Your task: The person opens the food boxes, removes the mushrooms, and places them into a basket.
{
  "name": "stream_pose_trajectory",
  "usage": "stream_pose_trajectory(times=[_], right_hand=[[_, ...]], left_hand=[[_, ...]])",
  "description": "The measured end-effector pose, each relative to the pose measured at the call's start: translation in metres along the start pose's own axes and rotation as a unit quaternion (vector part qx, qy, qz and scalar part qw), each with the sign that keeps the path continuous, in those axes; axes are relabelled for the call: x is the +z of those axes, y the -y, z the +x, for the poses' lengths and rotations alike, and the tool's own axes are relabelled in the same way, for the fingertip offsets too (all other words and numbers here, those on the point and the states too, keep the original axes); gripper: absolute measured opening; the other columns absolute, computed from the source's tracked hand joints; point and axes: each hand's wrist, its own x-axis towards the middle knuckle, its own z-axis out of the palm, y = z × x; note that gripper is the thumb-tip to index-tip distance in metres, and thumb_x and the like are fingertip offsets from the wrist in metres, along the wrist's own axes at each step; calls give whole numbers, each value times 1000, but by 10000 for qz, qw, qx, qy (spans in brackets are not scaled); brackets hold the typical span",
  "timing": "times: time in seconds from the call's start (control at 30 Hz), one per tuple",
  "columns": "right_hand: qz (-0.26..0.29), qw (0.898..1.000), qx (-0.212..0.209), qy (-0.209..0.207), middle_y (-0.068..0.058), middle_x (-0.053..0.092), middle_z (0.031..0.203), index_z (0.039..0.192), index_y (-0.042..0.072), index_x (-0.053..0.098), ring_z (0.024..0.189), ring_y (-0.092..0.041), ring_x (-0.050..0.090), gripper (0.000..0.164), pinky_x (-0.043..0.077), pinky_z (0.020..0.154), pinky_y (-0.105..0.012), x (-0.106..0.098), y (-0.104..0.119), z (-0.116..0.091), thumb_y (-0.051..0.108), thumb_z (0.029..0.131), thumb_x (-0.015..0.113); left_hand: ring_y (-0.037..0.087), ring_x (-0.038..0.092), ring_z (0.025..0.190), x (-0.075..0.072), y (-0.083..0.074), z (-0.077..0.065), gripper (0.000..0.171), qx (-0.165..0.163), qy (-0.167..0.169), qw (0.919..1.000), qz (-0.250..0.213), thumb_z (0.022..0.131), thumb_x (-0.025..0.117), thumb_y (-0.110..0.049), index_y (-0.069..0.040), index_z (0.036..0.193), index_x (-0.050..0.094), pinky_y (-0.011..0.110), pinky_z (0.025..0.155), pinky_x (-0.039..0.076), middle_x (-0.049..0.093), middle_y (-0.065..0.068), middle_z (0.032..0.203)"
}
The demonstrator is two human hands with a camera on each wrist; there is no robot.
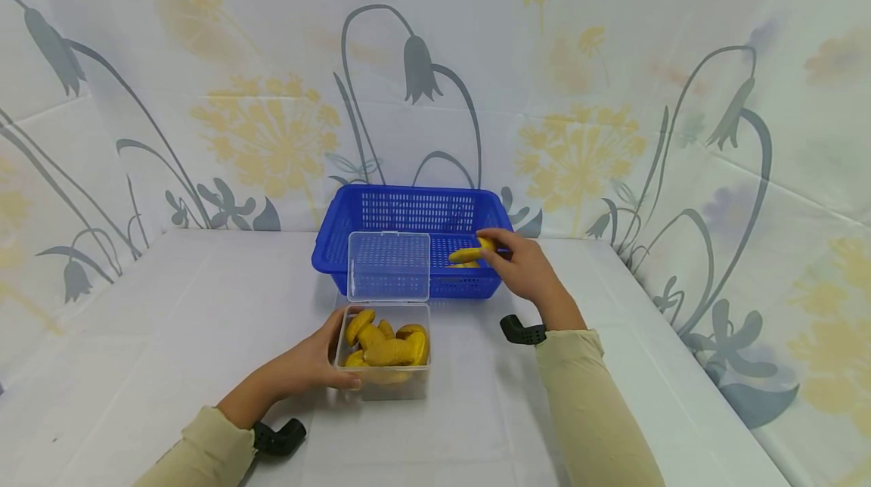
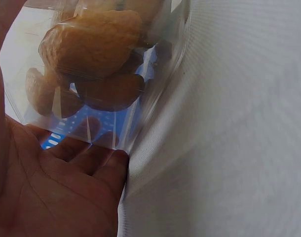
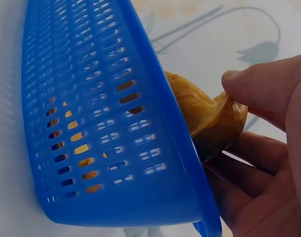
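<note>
My right hand (image 1: 522, 264) pinches a yellow mushroom (image 1: 466, 255) between thumb and fingers, at the right front rim of a blue plastic basket (image 1: 327, 256). Close up in the right wrist view, the same mushroom (image 3: 195, 106) shows just past the basket's rim. More yellow pieces lie low in the basket, partly hidden by its wall. A clear plastic box (image 1: 395, 390) with its lid (image 1: 389, 268) raised stands before the basket, holding several yellow mushrooms (image 1: 389, 352). My left hand (image 1: 313, 358) grips the box's left side, thumb at the front, fingers behind.
A white cloth (image 1: 204, 305) covers the table, and a flower-printed curtain (image 1: 272, 56) hangs behind and at the sides. The raised lid stands against the basket's front in the head view. Each wrist carries a black strap mount (image 1: 522, 330).
</note>
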Motion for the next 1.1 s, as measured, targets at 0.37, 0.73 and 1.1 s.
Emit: stream_pose_trajectory(times=[0.37, 0.73, 1.1], right_hand=[[-256, 9995, -131, 108, -8, 62, 127, 129, 18, 58, 117, -28, 60, 32, 50, 100, -46, 3, -1, 0, 26, 97, 57], [-267, 9994, -150, 140, -11, 60, 134, 131, 17, 56, 123, -33, 57, 33, 48, 102, -49, 4, -1, 1, 25, 99, 54], [-416, 9987, -266, 116, -7, 59, 135, 130, 14, 58, 125, -32, 56, 33, 46, 104, -50, 1, 10, -1, 25, 99, 54]], left_hand=[[38, 10, 150, 1, 0, 0, 122, -3, -26, 10000, 50, 69, 84, -40, -17, 155, 1, 59, 118, 14, 5, 12, 163], [37, 9, 150, 0, 2, 0, 121, 49, 10, 10000, -33, 70, 84, -39, -17, 155, 1, 58, 118, 13, 5, 12, 163], [37, 9, 150, -1, 4, 1, 122, 51, 32, 10000, -30, 70, 84, -39, -18, 155, 0, 59, 118, 13, 3, 12, 164]])
